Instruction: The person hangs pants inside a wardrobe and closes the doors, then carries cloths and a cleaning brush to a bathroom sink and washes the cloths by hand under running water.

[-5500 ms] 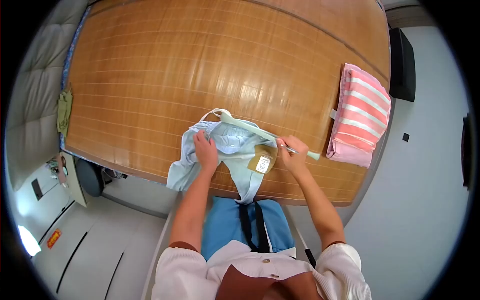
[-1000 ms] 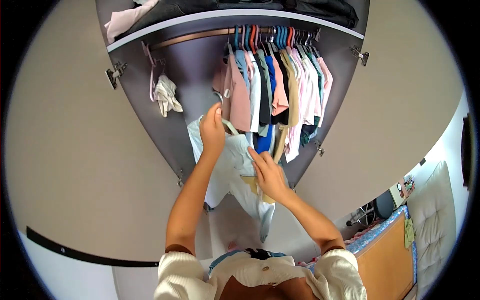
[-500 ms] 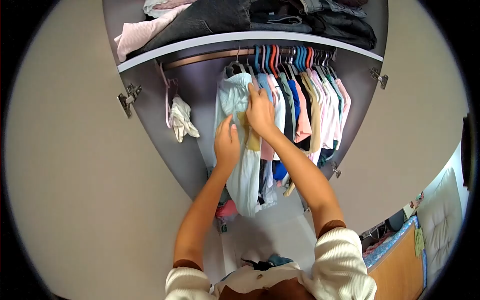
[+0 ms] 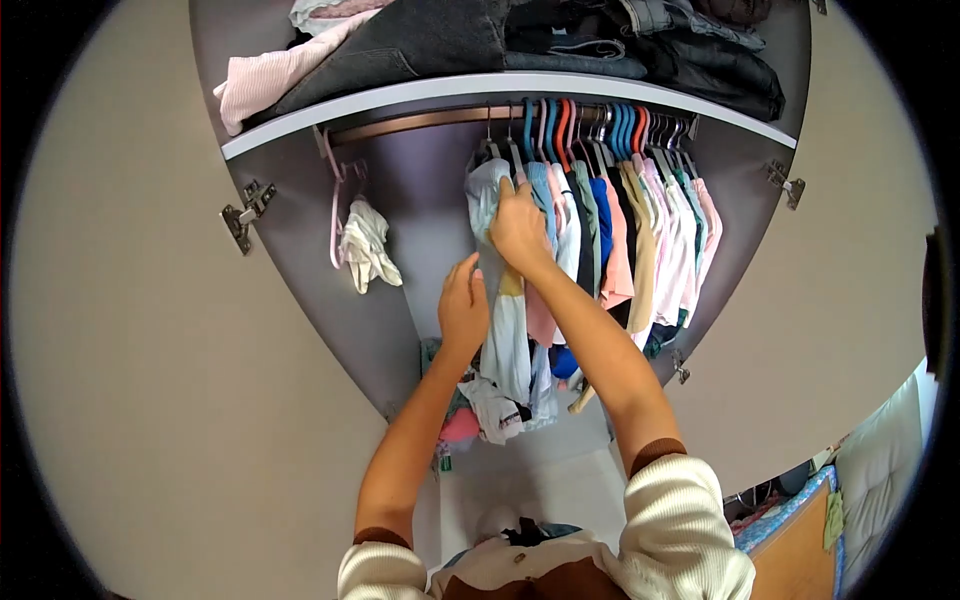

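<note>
A pale blue shirt point(image 4: 508, 335) with a mustard patch hangs at the left end of a packed row of clothes point(image 4: 615, 235) in the wardrobe. My right hand point(image 4: 520, 232) is up at the shirt's shoulder, its fingers curled on the fabric and partly hidden. Lower and to the left, my left hand point(image 4: 463, 308) is beside the shirt's front edge, fingers extended upward and holding nothing I can see. Above both hands, several hangers point(image 4: 545, 130) in blue, red, pink and black crowd the metal rail point(image 4: 410, 122).
On the left, a pink hanger point(image 4: 333, 215) and a bunched white cloth point(image 4: 368, 245) hang apart. Folded jeans point(image 4: 400, 60) lie on the upper shelf point(image 4: 500, 85). Crumpled clothes point(image 4: 490, 410) sit low inside. Open doors point(image 4: 130, 300) flank me.
The pale blue shirt has shifted right along the rail, closer to the other clothes, and now shows narrower. My left hand is lower and apart from it. The view has shifted slightly.
</note>
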`<state>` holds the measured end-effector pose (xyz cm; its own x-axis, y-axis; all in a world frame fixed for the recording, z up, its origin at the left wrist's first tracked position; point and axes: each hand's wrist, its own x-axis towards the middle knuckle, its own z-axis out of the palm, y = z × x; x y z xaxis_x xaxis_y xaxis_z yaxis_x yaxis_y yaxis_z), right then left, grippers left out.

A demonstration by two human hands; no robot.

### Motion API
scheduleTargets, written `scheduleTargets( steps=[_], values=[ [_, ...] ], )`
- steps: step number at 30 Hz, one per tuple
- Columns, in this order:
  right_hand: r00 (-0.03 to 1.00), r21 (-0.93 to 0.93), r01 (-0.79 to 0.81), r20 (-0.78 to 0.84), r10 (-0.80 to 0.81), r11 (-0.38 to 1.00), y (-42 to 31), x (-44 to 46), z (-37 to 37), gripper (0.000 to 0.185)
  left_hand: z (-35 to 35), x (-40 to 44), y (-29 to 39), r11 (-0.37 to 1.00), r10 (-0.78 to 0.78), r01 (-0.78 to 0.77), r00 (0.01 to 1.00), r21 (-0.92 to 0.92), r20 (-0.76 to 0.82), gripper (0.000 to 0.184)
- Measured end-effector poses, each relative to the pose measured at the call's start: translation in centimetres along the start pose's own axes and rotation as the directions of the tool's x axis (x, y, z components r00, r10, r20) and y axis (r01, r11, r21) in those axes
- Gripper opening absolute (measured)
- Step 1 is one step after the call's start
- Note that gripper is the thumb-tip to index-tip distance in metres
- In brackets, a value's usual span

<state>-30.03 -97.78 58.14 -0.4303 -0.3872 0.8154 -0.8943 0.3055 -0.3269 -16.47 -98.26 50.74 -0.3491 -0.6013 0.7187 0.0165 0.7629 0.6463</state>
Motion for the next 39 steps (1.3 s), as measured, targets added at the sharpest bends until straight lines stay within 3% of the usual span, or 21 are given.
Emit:
scheduleTargets(
  steps=[7,11,17,21,23,29,32,34,36,39],
  values=[
    [0.987,-0.045,0.147,0.071,-0.144,0.988,0.1,-3.2,-2.9,0.035,-0.6,-3.3,2.5,0.984,-0.139,0.135,0.99,-0.119,-0.023,0.026],
    [0.963,-0.016,0.262,-0.057,-0.263,0.965,-0.2,-6.9,-5.3,0.04,-1.7,-6.9,2.4,0.996,-0.074,0.08,0.989,0.042,-0.128,0.026],
    [0.948,0.222,0.303,0.029,-0.317,0.927,-2.2,-14.5,-6.5,0.038,-5.9,-13.5,6.5,0.977,-0.106,0.154,0.95,0.146,-0.293,0.025],
    [0.931,0.338,0.323,0.052,-0.361,0.884,-5.3,-18.8,-8.9,0.034,-9.7,-17.6,7.8,0.969,-0.044,0.14,0.911,0.206,-0.41,0.027],
    [0.921,0.381,0.339,0.05,-0.385,0.86,-7.3,-20.6,-9.8,0.035,-12.4,-19.5,9.7,0.918,0.025,0.148,0.904,0.367,-0.427,0.027],
    [0.904,0.543,0.323,0.065,-0.423,0.775,-15.0,-26.5,-13.8,0.036,-21.0,-26.6,13.8,0.621,0.285,0.151,0.87,0.769,-0.401,0.035],
    [0.877,0.61,0.342,0.068,-0.476,0.715,-18.2,-29.9,-15.5,0.037,-24.7,-28.8,14.5,0.548,0.471,0.172,0.745,0.818,-0.473,0.046],
    [0.865,0.636,0.329,0.094,-0.493,0.699,-19.9,-32.2,-16.6,0.038,-26.6,-30.2,15.0,0.618,0.348,0.266,0.751,0.74,-0.561,0.061],
    [0.857,0.662,0.326,0.094,-0.506,0.675,-20.9,-33.8,-17.8,0.039,-27.3,-30.4,15.3,0.624,0.366,0.233,0.756,0.746,-0.543,0.062],
    [0.858,0.667,0.298,0.126,-0.498,0.683,-21.3,-35.5,-19.2,0.039,-27.6,-30.6,15.7,0.76,0.199,0.325,0.709,0.563,-0.677,0.061]
  ],
)
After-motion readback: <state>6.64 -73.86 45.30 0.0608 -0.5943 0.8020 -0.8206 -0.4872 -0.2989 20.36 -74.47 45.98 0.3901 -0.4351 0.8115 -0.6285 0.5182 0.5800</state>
